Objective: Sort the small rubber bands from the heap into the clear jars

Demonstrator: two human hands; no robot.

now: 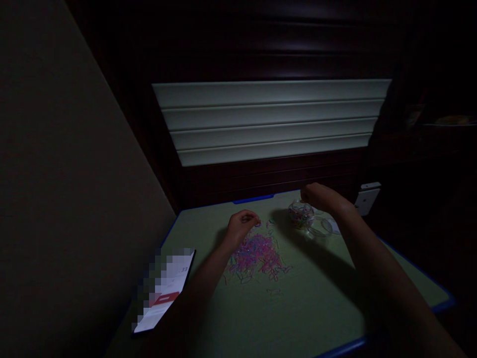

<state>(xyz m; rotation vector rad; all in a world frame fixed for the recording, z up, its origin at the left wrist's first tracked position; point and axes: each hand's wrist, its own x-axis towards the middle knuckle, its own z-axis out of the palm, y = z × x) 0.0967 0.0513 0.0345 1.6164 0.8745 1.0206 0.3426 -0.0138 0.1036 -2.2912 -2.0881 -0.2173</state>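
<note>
L hand [241,226] pinching band [258,223], nr pile [258,252], R hand [316,195] curled abv jar [300,217], grip unclear

Mostly pink small loops [257,252] lie heaped near a clear jar [300,215] holding multicoloured ones.

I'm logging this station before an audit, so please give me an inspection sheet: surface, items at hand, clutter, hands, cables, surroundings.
Surface: pale green tabletop, blue edging.
Items at hand: heap of small colourful bands; clear jar holding colourful pieces; clear round item beside it.
Clutter: lit screen at left, partly pixelated.
Hands: left hand seems to pinch a small piece; right hand at the jar, fingertips hidden.
Cables: nothing seen.
Surroundings: dim; pale slats behind, white device at right.
</note>
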